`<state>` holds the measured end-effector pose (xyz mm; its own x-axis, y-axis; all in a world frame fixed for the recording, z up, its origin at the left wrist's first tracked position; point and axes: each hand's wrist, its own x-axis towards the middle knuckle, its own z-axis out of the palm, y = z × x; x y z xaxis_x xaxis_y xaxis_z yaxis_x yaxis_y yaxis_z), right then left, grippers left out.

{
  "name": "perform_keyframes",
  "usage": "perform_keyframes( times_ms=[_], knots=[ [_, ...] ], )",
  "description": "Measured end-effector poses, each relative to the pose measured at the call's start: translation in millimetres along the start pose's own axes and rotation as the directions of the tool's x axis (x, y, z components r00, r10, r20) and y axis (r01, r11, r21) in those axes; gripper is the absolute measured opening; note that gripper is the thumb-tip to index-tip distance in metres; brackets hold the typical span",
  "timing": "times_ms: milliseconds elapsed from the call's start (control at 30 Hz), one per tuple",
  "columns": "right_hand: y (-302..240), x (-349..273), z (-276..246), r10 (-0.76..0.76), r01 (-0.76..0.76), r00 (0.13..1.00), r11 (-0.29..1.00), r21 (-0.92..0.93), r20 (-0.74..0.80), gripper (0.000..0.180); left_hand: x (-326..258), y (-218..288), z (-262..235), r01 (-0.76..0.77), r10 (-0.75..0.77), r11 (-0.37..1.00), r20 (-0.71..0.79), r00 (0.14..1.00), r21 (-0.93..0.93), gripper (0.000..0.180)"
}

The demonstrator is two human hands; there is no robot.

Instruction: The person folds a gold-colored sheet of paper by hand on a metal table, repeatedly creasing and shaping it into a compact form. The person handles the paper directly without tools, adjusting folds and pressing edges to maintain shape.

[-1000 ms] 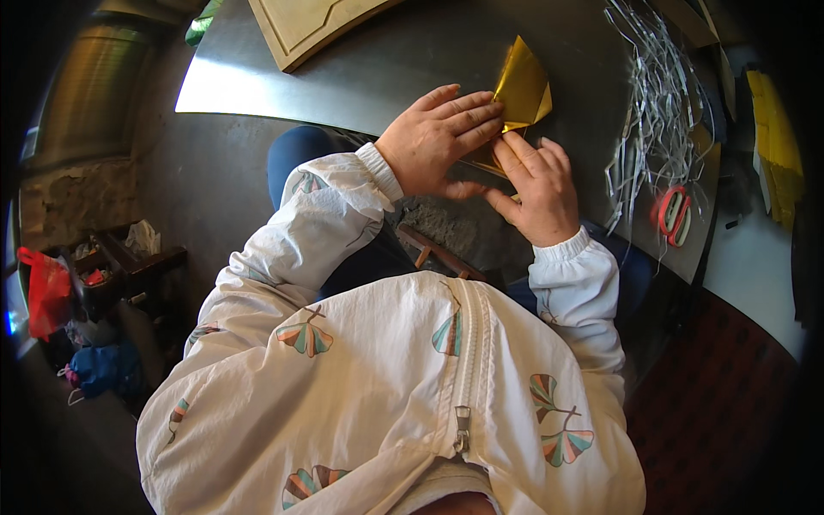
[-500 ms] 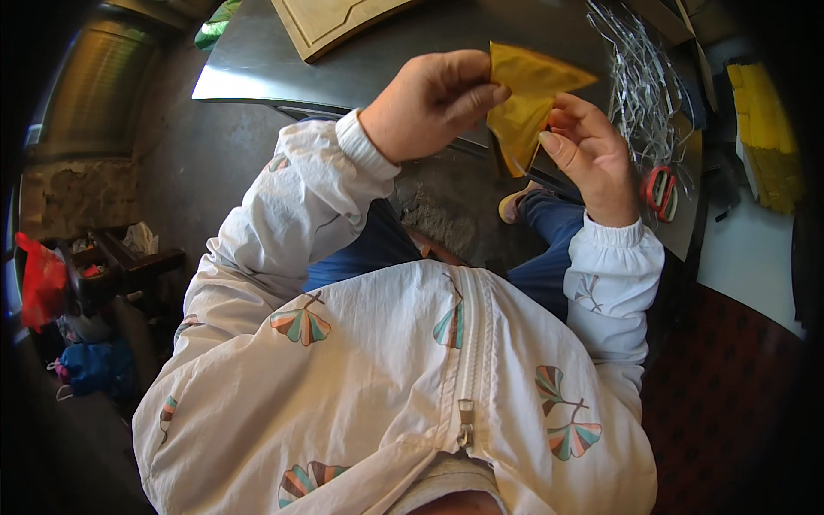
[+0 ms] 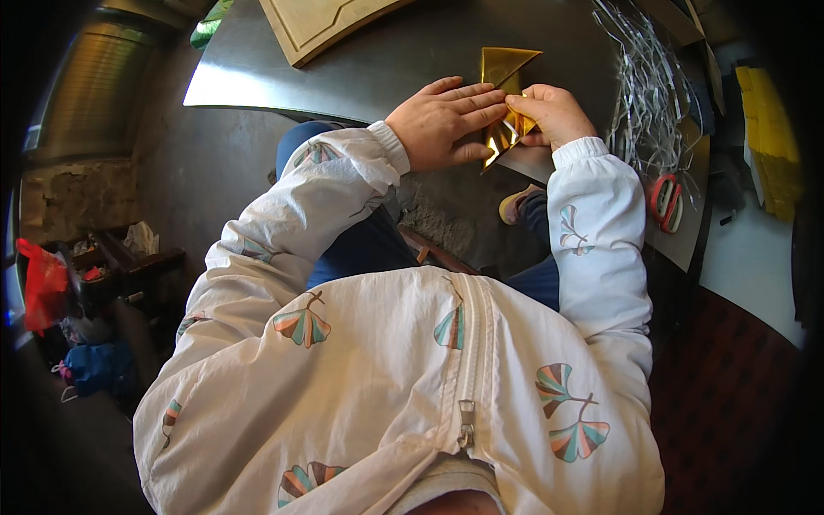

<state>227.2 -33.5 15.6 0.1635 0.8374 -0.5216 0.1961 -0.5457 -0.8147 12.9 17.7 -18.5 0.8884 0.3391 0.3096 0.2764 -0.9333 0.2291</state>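
Note:
A shiny gold foil paper (image 3: 505,67), folded to pointed corners, lies at the near edge of the metal table (image 3: 412,56). My left hand (image 3: 442,122) is flat, its straight fingers pressing on the middle of the paper. From the other side my right hand (image 3: 554,116) pinches the paper between thumb and fingers, close to the left fingertips. Part of the paper is hidden beneath both hands.
A wooden board (image 3: 330,19) lies at the table's far left. Silver tinsel-like strips (image 3: 650,94) and red-handled scissors (image 3: 665,203) are to the right. Beyond stands a white surface (image 3: 751,266) with yellow sheets (image 3: 770,137). A red bag (image 3: 43,283) hangs at far left.
The gold paper has come down from mid-air onto the table edge. My left hand has gone from pinching it to lying flat on it; my right hand has moved left, still pinching.

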Motion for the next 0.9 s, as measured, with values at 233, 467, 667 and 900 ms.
perform_keyframes(
  times_ms=[233, 467, 667, 900],
  knots=[
    [12, -17, -26, -0.245, 0.111, 0.949, 0.85, -0.515, -0.199, 0.023, -3, 1, -5, -0.056, 0.048, 0.997, 0.163, 0.986, 0.046, 0.097],
    [50, -56, -4, -0.732, 0.505, 0.638, 0.166, -0.847, 0.238, 0.059, -3, 4, -7, -0.03, 0.017, 0.997, 0.189, 0.982, 0.066, 0.097],
    [59, -55, 10, -0.713, 0.46, 0.686, 0.272, -0.845, 0.143, 0.064, -4, 4, -6, -0.092, 0.092, 0.996, -0.009, 0.996, 0.0, 0.07],
    [53, -42, 0, -0.818, 0.585, 0.561, 0.286, -0.759, 0.124, 0.045, 1, 7, 1, 0.001, -0.022, 0.993, -0.177, 0.984, -0.118, 0.031]
  ],
)
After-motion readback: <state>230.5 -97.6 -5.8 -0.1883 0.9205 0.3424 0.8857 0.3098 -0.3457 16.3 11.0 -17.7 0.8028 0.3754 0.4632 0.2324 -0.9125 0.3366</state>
